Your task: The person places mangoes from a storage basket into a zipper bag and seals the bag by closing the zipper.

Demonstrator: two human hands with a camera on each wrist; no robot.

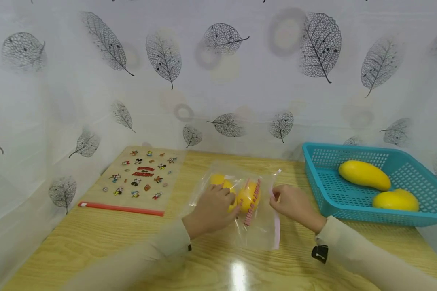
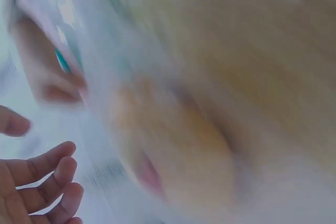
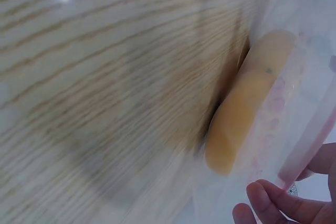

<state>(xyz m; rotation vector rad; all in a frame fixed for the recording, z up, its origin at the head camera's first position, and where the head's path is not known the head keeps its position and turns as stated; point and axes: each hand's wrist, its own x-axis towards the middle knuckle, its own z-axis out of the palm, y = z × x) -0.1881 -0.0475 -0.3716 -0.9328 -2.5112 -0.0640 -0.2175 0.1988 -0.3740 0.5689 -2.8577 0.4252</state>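
Observation:
A clear zip bag [image 1: 258, 236] with pink lettering and a pink zip strip [image 1: 276, 230] lies on the table's middle. Inside it are yellow mangoes; one mango [image 1: 248, 198] shows under the lettering, and another mango [image 1: 217, 179] is partly covered by my left hand [image 1: 213, 206]. That hand is over the bag, its fingers loosely bent and spread from the thumb in the left wrist view, with nothing gripped. My right hand [image 1: 293, 202] pinches the bag's pink edge between thumb and fingers, seen also in the right wrist view. The left wrist view is blurred.
At the right stands a blue basket [image 1: 313, 182] holding two mangoes [image 1: 364, 175]. A cartoon-printed bag [image 1: 145, 173] with a red slider strip [image 1: 121, 208] lies flat at the left. Behind the wooden table [image 1: 131, 246] hangs a leaf-patterned curtain [image 1: 240, 81].

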